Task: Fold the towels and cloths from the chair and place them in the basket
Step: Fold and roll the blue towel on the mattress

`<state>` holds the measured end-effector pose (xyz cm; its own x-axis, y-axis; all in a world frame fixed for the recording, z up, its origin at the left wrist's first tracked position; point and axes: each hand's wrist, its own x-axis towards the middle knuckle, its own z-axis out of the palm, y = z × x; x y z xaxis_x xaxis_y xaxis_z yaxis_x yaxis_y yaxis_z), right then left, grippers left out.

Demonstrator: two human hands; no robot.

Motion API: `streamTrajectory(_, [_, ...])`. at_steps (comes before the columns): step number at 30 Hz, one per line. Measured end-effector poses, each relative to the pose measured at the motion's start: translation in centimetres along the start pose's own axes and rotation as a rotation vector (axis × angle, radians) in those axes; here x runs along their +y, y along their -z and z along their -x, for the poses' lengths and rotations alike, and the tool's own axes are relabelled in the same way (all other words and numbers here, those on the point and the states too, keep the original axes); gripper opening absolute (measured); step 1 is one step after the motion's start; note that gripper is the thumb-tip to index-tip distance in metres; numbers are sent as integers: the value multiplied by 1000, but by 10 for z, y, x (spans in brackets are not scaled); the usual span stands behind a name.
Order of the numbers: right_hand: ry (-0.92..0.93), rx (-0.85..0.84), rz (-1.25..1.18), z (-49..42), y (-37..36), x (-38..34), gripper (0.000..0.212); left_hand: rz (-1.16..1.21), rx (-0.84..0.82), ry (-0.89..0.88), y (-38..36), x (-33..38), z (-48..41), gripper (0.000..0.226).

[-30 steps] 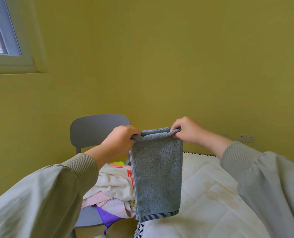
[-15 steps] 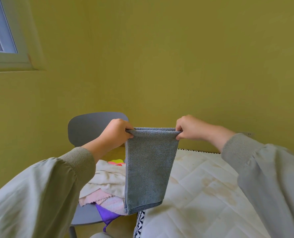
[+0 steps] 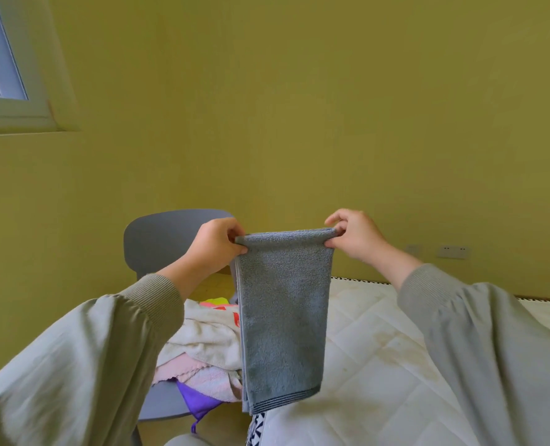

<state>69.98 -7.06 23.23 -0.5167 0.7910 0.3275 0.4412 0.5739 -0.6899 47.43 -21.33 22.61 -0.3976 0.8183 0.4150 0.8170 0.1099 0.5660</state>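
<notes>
Pinched the towel (image 3: 283,317) by its two top corners, left hand (image 3: 215,246) and right hand (image 3: 354,236) level and equally near, each gripping the folded edge. Hung it long axis straight down over the bed's (image 3: 396,365) left edge, probably ready for halving bottom to top. Saw cloths (image 3: 203,339) heaped on the chair (image 3: 164,239) seat, no basket in view.

An olive-yellow wall (image 3: 299,107) fills most of the view, evenly lit by soft daylight. At its foot lies a white quilted mattress (image 3: 380,349), stained in patches, with a black-and-white patterned edge. Just above the mattress's far edge sit two wall sockets (image 3: 453,251). Left of the mattress stands a grey chair (image 3: 164,239); higher and further left, a white-framed window (image 3: 0,59).
</notes>
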Motion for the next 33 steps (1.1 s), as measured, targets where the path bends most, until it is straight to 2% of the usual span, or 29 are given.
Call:
streamTrajectory(3, [1, 9, 73, -2, -6, 4, 22, 79, -65, 61, -3, 0, 0, 34])
streamTrajectory(5, [-50, 3, 18, -1, -11, 10, 13, 203, -138, 180, -7, -4, 2, 26])
streamTrajectory(7, [-139, -32, -174, 3, -16, 16, 8, 410, -190, 287, -11, -7, 7, 10])
streamTrajectory(9, [-234, -82, -441, 8, -20, 19, 12, 596, -224, 331, -16, -7, 10, 10])
streamTrajectory(11, [-294, -127, -587, 13, -18, 16, 13, 688, -275, 339, -17, -1, 13, 8])
streamTrajectory(15, [-312, -202, -552, 18, -2, 11, 9, 815, -414, 380, -12, 2, 11, 5])
streamTrajectory(17, [-343, -267, -592, 18, 4, 17, 10, 882, -494, 423, -13, 0, 6, 10])
streamTrajectory(21, [-467, -357, -617, 18, 5, 39, 16, 891, -604, 544, -40, -3, 1, 7])
streamTrajectory(24, [-573, -391, -538, 15, -9, 77, 12, 807, -639, 609, -83, -19, -1, 8])
streamTrajectory(27, [-614, -356, -391, 13, -37, 126, 11, 619, -511, 628, -138, -39, 1, 12])
streamTrajectory(30, [-636, -300, -233, 12, -71, 171, 11, 444, -402, 611, -195, -58, 8, 26])
streamTrajectory(32, [-655, -258, -152, 10, -93, 201, 5, 302, -394, 558, -228, -72, 11, 22])
streamTrajectory(33, [-640, -233, -94, 10, -101, 211, 13, 255, -385, 534, -238, -78, 13, 18])
